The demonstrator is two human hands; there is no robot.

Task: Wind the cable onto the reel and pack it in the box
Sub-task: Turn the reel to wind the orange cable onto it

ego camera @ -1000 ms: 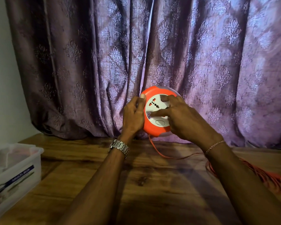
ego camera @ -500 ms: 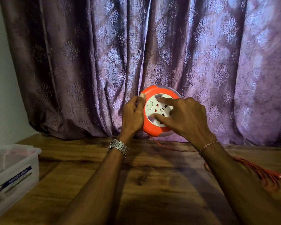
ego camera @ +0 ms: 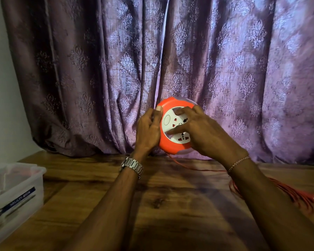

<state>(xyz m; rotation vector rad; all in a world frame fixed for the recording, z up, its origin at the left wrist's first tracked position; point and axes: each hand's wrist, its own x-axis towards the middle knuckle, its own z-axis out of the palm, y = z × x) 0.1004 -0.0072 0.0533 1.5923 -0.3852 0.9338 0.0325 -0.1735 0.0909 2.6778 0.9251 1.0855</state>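
Both my forearms reach out over the brown wooden desk (ego camera: 101,205), a steel-link wristwatch (ego camera: 132,166) on the left wrist and a thin chain bracelet (ego camera: 238,162) on the right. At my near left sits the clear plastic storage box (ego camera: 16,192), a little closer to the frame's edge than a second ago. To my right the loose orange cable (ego camera: 294,194) lies bunched on the desk, one strand running up to the round orange-and-white cable reel (ego camera: 172,129), held upright above the desk's far edge. My left hand (ego camera: 149,129) grips its left rim, fingers curled round. My right hand (ego camera: 205,131) has its fingers spread on the white socket face, which has turned since a second ago. Beyond hangs the purple patterned curtain (ego camera: 188,51).
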